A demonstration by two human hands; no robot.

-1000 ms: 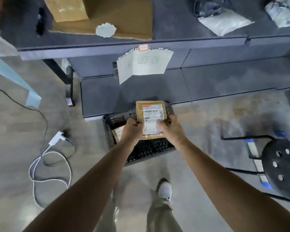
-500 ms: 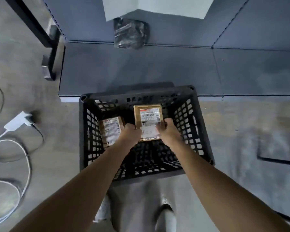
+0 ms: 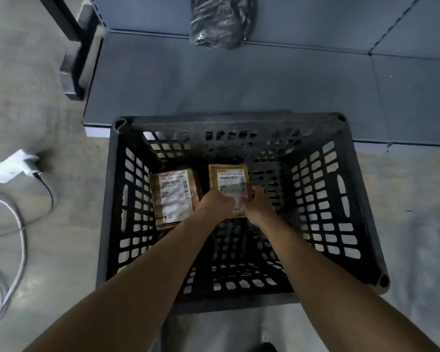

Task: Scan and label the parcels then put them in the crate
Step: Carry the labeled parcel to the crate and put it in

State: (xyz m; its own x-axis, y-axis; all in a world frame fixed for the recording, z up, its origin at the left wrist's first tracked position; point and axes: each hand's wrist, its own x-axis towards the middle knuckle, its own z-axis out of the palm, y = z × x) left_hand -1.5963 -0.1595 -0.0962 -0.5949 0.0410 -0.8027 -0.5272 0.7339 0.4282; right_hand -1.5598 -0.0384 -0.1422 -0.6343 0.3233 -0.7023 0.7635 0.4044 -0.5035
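Over the last second the labelled parcel (image 3: 230,181) went from above the rim to deep inside the black crate (image 3: 229,120), beside a second parcel (image 3: 174,196) on its floor. Its near edge is still gripped by the left hand (image 3: 217,204) and right hand (image 3: 258,208); release likely next.

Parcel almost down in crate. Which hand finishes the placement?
Right, likely: the right hand grips the held parcel on the side with open floor in the crate; the left hand is crowded beside the lying parcel.
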